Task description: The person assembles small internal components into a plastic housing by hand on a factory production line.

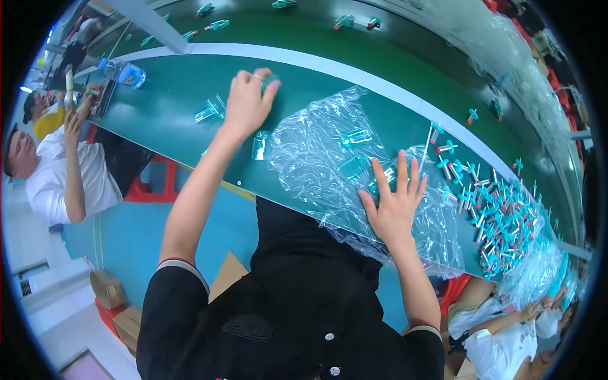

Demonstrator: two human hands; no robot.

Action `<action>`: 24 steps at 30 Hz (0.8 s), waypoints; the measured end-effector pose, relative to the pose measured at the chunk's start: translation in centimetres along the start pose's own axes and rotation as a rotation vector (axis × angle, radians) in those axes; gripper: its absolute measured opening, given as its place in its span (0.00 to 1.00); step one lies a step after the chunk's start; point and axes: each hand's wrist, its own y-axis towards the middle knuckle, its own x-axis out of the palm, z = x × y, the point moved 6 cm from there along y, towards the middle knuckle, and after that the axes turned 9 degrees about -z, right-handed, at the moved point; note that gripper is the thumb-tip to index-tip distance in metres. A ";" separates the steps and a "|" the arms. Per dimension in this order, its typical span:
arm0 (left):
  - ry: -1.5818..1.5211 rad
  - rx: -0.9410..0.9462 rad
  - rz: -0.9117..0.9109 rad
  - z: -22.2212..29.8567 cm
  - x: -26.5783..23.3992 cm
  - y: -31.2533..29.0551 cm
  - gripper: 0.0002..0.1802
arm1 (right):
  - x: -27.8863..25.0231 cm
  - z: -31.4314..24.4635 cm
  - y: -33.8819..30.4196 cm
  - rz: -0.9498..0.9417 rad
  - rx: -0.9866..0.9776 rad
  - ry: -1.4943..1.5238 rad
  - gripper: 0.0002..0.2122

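My left hand [249,104] is closed round a small clear teal plastic part [271,81], much of it hidden by the fingers, above the far side of the green table. Just left of that hand lies a cluster of clear teal plastic parts [210,111]. A single clear part [260,145] rests below it, beside a crumpled clear plastic bag [304,149]. With fingers spread, my right hand [396,206] lies flat on the bag. Clear teal parts [356,138] show on or inside the bag near those fingertips.
A heap of teal, red and metal pieces [506,221] covers the table's right end. Beyond a white rail [304,60], a green belt [278,31] carries scattered assemblies. A water bottle [123,73] stands far left. People sit at both ends.
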 end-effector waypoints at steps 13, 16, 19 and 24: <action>0.377 -0.003 -0.273 1.3 -0.1 -7.7 0.26 | -0.1 0.5 -0.7 -0.021 -0.030 0.023 0.29; 0.374 -0.006 -0.271 0.8 0.2 -7.3 0.26 | -0.1 0.6 -0.9 -0.014 -0.047 0.011 0.29; 0.386 -0.003 -0.286 0.3 0.0 -7.0 0.27 | -0.3 0.8 -1.2 -0.009 -0.055 0.013 0.28; 0.458 -0.076 -0.270 -2.8 -0.5 -6.2 0.27 | -0.8 3.0 -2.7 0.046 -0.041 -0.005 0.27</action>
